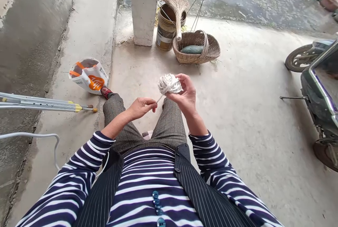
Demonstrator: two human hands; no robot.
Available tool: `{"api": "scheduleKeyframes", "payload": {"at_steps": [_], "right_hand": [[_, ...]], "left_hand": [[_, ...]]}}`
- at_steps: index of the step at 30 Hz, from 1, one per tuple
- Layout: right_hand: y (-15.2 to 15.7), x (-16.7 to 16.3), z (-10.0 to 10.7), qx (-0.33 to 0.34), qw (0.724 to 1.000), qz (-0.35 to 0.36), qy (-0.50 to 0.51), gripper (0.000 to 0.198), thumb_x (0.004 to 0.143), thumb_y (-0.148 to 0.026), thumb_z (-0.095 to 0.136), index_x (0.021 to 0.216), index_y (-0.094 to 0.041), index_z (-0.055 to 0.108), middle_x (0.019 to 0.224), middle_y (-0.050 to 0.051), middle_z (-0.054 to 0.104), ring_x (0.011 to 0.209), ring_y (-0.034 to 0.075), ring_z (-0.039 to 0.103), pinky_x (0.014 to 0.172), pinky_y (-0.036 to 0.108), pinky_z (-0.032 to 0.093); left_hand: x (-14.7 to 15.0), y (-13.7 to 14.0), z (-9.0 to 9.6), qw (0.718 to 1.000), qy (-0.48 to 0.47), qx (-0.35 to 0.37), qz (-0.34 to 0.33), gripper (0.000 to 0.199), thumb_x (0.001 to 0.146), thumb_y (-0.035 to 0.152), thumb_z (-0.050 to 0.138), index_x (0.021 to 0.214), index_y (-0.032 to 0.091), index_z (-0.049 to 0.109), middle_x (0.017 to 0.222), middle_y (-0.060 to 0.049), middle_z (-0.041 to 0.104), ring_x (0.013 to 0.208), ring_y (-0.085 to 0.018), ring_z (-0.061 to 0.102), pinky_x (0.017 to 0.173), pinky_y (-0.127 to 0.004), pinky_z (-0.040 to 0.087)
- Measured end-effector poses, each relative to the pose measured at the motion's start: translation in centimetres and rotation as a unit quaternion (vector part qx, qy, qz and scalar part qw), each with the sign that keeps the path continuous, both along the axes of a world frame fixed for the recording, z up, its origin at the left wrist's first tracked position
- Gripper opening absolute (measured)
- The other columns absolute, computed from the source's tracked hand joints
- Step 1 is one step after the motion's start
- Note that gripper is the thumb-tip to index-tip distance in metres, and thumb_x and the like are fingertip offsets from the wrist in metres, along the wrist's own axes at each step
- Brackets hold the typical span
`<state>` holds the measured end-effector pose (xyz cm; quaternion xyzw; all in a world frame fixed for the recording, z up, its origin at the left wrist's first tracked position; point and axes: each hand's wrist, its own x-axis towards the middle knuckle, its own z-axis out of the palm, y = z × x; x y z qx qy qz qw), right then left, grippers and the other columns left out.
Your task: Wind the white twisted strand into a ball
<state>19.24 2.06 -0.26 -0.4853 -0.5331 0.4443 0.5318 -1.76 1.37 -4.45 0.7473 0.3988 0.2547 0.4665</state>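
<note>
A ball of white yarn (169,83) is in my right hand (187,94), whose fingers wrap round its right side above my knee. From the ball's lower left a short strand runs down to my left hand (142,108). That hand is closed, pinching the strand between thumb and fingers. Both hands are in front of my lap, a small gap apart. The ball's far side and underside are partly hidden by my right fingers and palm.
Ahead stand a wicker basket (185,57) with a green gourd (192,49), a bucket (164,40) with a straw broom (177,6), and a pillar (144,12). At left are a white-orange bag (87,80) and crutches (52,103). A parked vehicle (317,86) stands right.
</note>
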Motion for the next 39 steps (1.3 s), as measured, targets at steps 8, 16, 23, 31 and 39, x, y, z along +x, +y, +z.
{"api": "scheduleKeyframes", "payload": {"at_steps": [8,16,23,31,39], "right_hand": [[-0.3,-0.4,-6.2,-0.027,0.969,0.034,-0.243,0.051,0.063,-0.030,0.084,0.110,-0.026,0.062,0.114,0.006,0.058,0.101,0.027,0.058,0.086,0.039,0.051],[-1.4,-0.4,-7.0,-0.119,0.965,0.226,-0.060,0.052,0.059,-0.018,0.074,0.109,-0.024,0.062,0.103,0.000,0.058,0.090,0.018,0.055,0.081,0.030,0.045],[-2.8,-1.1,-5.5,-0.190,0.948,0.241,0.082,0.060,0.054,-0.020,0.082,0.108,-0.025,0.055,0.094,-0.002,0.058,0.082,0.015,0.052,0.072,0.025,0.042],[-3.5,-1.8,-3.9,-0.190,0.948,0.212,0.144,0.073,0.049,-0.021,0.090,0.112,-0.027,0.054,0.101,-0.001,0.060,0.089,0.017,0.057,0.077,0.027,0.047],[-3.4,-2.1,-3.9,-0.142,0.979,0.135,0.059,0.060,0.057,-0.030,0.091,0.109,-0.024,0.062,0.096,0.000,0.065,0.084,0.018,0.062,0.079,0.032,0.051]], "left_hand": [[-0.6,0.5,1.4,0.989,0.094,0.111,-0.035,0.030,0.095,0.029,0.056,0.072,0.020,0.073,0.064,0.002,0.069,0.061,-0.013,0.057,0.114,-0.040,0.042],[-0.9,1.6,1.2,0.939,0.179,0.291,-0.031,0.030,0.101,0.027,0.050,0.084,0.021,0.074,0.081,-0.005,0.074,0.088,-0.021,0.070,0.123,-0.054,0.031],[-1.3,2.5,-0.4,0.955,0.152,0.256,0.004,0.029,0.100,0.028,0.050,0.092,0.018,0.077,0.091,-0.007,0.078,0.090,-0.021,0.071,0.121,-0.051,0.034],[-1.4,2.1,-3.4,0.989,0.075,0.095,0.087,0.027,0.092,0.031,0.056,0.089,0.019,0.080,0.083,-0.005,0.077,0.083,-0.020,0.067,0.100,-0.036,0.051],[-1.0,-1.1,-4.6,0.994,0.046,0.016,0.096,0.032,0.090,0.030,0.053,0.067,0.015,0.070,0.072,-0.004,0.072,0.071,-0.017,0.065,0.070,-0.024,0.047]]}}
